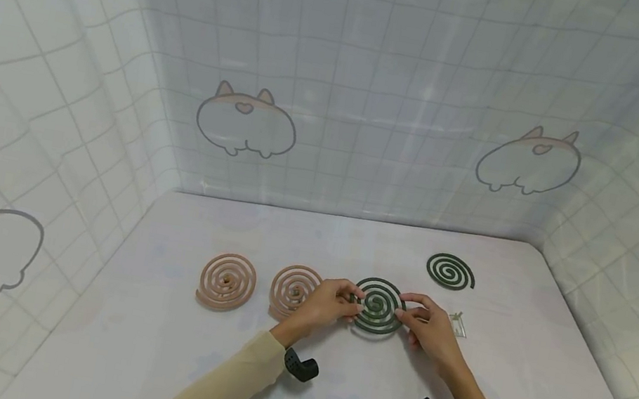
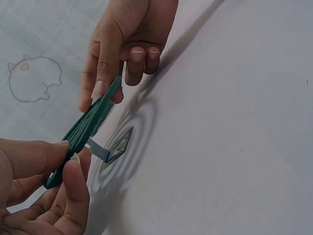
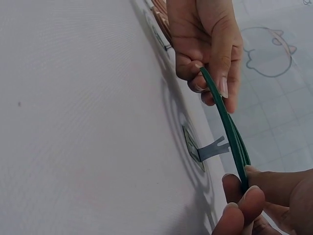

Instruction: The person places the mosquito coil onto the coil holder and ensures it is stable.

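Note:
Both hands hold a green mosquito coil (image 1: 376, 304) by its opposite sides, just above the table. My left hand (image 1: 329, 303) pinches its left edge between thumb and fingers, while the right hand (image 1: 430, 327) pinches the right edge. Under the coil is a small metal coil stand (image 3: 211, 150), its flat base on the table and its forked prong rising toward the coil's underside. In the left wrist view the same stand (image 2: 100, 151) shows with the prong's tip hidden behind the coil.
Two brown mosquito coils (image 1: 226, 283) sit at the left, the nearer one (image 1: 295, 293) partly behind the left hand. Another green coil (image 1: 449, 272) lies at the back right. A second metal stand (image 1: 457, 325) is beside the right hand. Patterned fabric walls (image 1: 370, 130) surround the table.

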`<state>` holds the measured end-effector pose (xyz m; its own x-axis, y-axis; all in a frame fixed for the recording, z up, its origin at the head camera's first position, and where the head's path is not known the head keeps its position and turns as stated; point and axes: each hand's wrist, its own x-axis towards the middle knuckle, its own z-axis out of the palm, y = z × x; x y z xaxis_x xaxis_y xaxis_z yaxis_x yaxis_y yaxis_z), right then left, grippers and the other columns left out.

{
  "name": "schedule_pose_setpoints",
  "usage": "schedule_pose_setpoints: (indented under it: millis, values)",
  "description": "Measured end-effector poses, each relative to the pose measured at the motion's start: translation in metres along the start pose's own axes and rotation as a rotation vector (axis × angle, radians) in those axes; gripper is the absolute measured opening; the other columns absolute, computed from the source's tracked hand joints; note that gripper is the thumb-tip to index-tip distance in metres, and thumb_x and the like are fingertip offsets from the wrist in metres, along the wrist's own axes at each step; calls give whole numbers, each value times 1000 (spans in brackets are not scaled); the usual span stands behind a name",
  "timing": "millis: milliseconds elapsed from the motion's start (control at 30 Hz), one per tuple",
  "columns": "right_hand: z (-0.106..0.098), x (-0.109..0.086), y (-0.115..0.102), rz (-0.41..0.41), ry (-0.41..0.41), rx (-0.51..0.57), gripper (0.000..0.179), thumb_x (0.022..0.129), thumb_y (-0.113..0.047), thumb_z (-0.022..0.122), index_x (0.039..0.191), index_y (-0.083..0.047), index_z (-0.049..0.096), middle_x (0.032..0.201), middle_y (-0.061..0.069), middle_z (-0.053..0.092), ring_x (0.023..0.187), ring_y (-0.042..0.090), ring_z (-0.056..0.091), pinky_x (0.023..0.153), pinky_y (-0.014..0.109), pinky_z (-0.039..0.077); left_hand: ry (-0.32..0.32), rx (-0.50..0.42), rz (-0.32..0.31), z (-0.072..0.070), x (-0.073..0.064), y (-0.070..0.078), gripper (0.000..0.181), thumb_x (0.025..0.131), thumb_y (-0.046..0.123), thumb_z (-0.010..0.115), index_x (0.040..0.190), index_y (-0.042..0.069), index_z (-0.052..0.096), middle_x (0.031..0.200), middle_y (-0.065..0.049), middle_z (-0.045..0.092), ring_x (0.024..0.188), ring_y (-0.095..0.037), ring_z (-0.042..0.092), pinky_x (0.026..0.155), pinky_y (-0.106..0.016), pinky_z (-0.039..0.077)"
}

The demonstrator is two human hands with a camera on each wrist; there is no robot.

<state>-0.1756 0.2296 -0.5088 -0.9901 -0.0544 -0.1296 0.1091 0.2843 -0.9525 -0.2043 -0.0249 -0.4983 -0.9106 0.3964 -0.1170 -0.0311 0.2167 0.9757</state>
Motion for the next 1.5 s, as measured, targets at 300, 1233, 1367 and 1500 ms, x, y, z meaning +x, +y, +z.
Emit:
schedule_pose_setpoints:
  millis: [300, 1233, 1367, 1500]
  values:
    - [-2, 2, -1, 2, 18, 14, 40, 98, -21, 74, 134, -11, 60, 97, 12, 71, 55, 15, 51, 48, 30, 49, -1, 17, 8, 0, 3, 2, 20, 96, 11, 75, 116, 9, 72, 93, -8, 68, 80, -24, 70, 74, -37, 60]
    - [1, -1, 0, 43, 31, -6, 41, 98, -22, 74, 135, -11, 60, 99, 12, 72, 56, 14, 50, 50, 29, 48, -22, 14, 22, 0, 3, -8, 20, 96, 12, 75, 115, 9, 71, 93, -5, 68, 77, -16, 70, 72, -30, 59]
    - [2, -2, -1, 39, 32, 3, 41, 98, -22, 74, 135, -11, 60, 99, 13, 71, 57, 14, 50, 50, 29, 49, -25, 13, 21, 0, 1, -5, 21, 97, 13, 74, 116, 9, 71, 93, -5, 68, 77, -16, 70, 72, -30, 59]
    - [2, -2, -2, 42, 33, 4, 42, 98, -22, 74, 135, -11, 59, 99, 12, 70, 57, 15, 51, 51, 29, 49, -14, 11, 22, -1, 0, -2, 21, 96, 13, 75, 116, 9, 71, 92, -5, 68, 77, -18, 70, 72, -32, 59]
